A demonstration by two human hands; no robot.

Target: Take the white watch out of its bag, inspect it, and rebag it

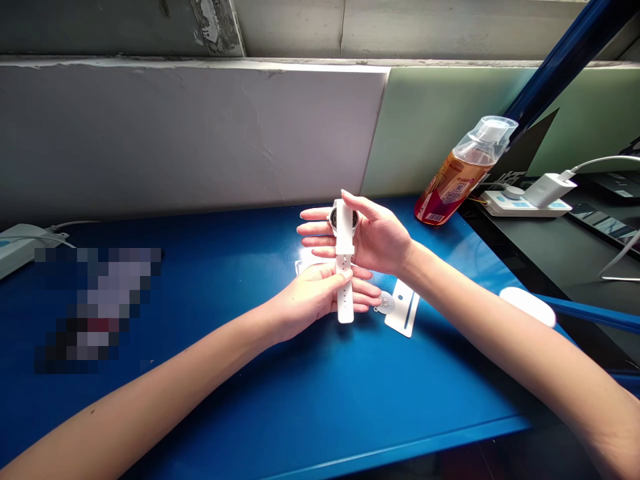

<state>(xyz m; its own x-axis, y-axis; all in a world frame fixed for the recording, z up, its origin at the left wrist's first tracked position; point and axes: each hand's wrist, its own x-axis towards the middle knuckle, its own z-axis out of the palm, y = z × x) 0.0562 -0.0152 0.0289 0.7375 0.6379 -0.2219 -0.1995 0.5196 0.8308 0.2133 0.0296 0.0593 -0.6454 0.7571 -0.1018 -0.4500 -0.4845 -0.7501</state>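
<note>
Hands are meeting over the middle of the blue table (200,400), both working a white watch (344,257). Right hand (373,237) is sitting at 12 o'clock of the pair, palm turned inward, fingers spread and cupping the watch's round dark face from behind, thumb lying along the top. Left hand (320,297) is sitting at 6 o'clock of it, thumb and fingers pinching the white strap (345,293), which is hanging straight down and ending just below the fingers. Watch is being held upright, clear of the table.

Under the hands, at 5 o'clock, a white card (404,308) with a blue stripe is lying flat on the table, with a small round disc (385,304) touching its left edge. A flat pale sheet is showing at 9 o'clock of the left hand, mostly hidden.

At 2 o'clock, an orange bottle (460,173) with a clear cap is leaning against the wall. Just beside it, at 3 o'clock, a white power strip (520,203) is carrying a white charger (550,189). At 4 o'clock of the hands, a white oval thing (527,307) is resting near the right forearm. Far at 9 o'clock, another white strip (20,243) is lying at the table's edge.
</note>
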